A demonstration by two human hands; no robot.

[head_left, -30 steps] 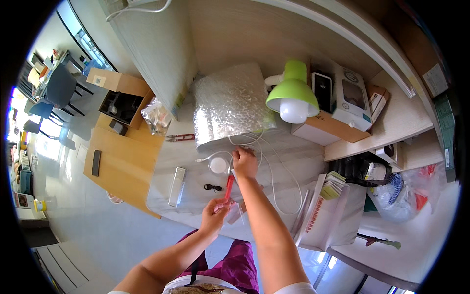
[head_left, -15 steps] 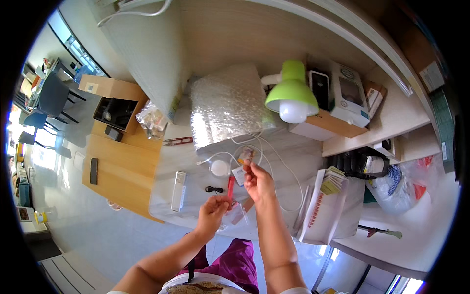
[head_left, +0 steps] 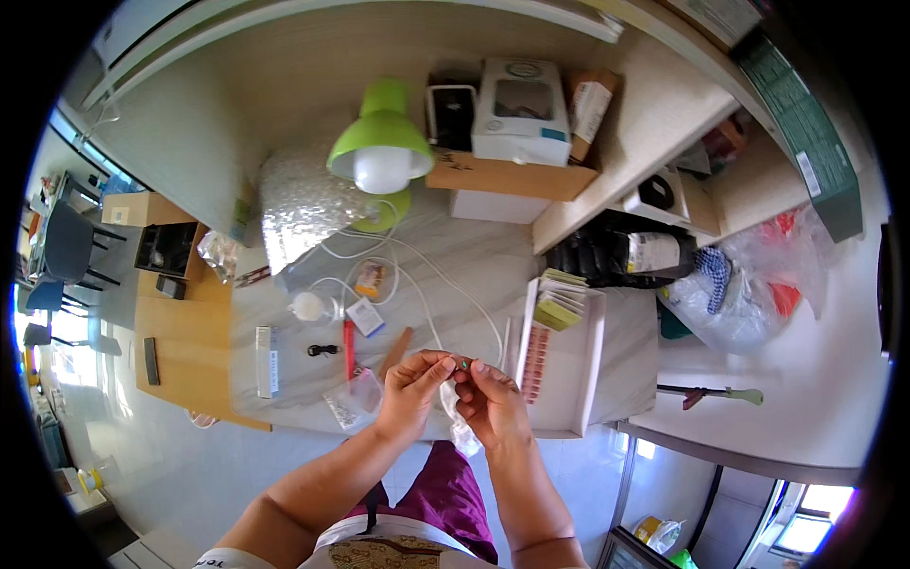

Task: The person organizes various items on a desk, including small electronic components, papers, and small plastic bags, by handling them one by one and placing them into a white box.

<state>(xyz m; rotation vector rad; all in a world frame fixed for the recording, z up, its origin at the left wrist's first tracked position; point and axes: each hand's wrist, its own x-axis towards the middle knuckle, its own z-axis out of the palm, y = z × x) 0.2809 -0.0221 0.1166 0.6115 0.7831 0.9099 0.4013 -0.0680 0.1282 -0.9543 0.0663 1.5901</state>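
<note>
Left hand and right hand pinch a small green part between closed fingers, above the counter edge. Clear bag hangs below. Keep grip light, hands close tog.

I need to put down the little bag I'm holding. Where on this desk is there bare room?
Bare grey desk lies between the white cable and the white tray, behind your right hand. Another patch: between the long white box and the red pen. It is crowded around the green lamp and beside your left hand.
</note>
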